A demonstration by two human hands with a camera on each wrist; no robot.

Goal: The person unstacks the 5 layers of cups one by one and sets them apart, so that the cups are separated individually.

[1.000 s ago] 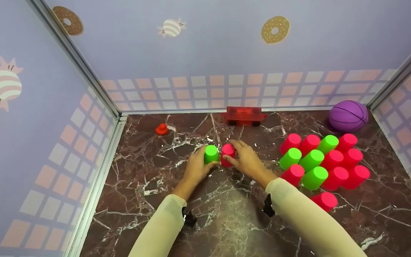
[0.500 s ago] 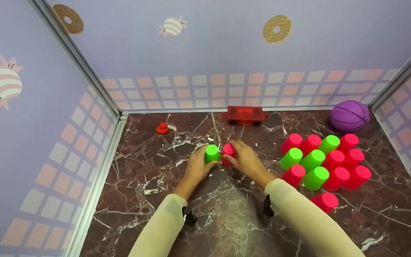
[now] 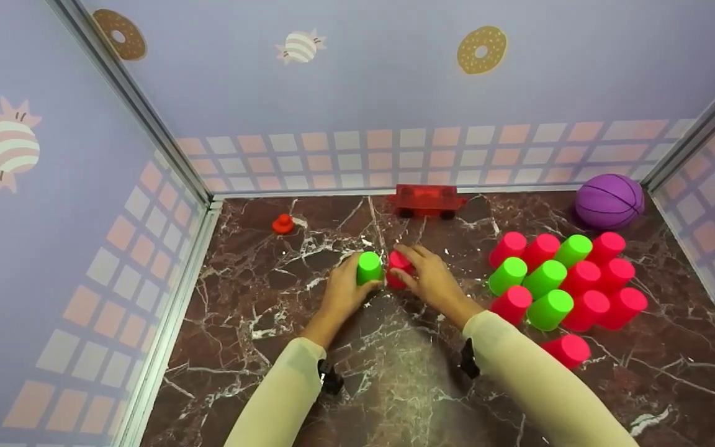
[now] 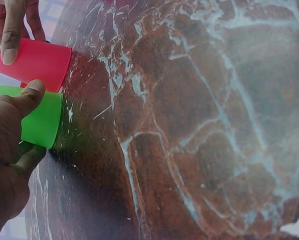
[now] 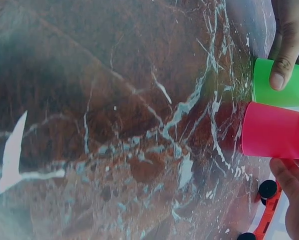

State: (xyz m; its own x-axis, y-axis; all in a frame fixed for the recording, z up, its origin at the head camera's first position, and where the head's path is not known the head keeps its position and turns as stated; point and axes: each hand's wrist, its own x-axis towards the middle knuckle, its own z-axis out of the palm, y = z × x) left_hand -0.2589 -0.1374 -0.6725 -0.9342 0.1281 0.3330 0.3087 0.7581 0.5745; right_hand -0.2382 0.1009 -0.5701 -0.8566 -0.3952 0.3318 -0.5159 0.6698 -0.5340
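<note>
My left hand [image 3: 340, 288] grips a green cup [image 3: 368, 267] that stands upside down on the marbled surface, thumb across its near side. Beside it, my right hand [image 3: 433, 279] holds a pinkish-red cup [image 3: 398, 271], also upside down, with fingers curled round its far right side. A narrow gap separates the two cups in the head view. From the left wrist, the green cup [image 4: 42, 117] shows its rim down at the surface, thumb on its wall. In the right wrist view, fingers wrap the pinkish-red cup [image 5: 274, 131] close to the green one.
To the right, several upside-down red cups [image 3: 588, 310] and green cups [image 3: 545, 279] stand clustered, with one red cup [image 3: 571, 351] nearer the right forearm. A red toy car [image 3: 426, 201], purple ball [image 3: 609, 202] and small orange-red object [image 3: 283, 224] lie near the back wall [image 3: 388, 81].
My right hand and the pinkish-red cup have shifted slightly right, so the gap to the green cup is a little wider. The left hand keeps its hold in place.
</note>
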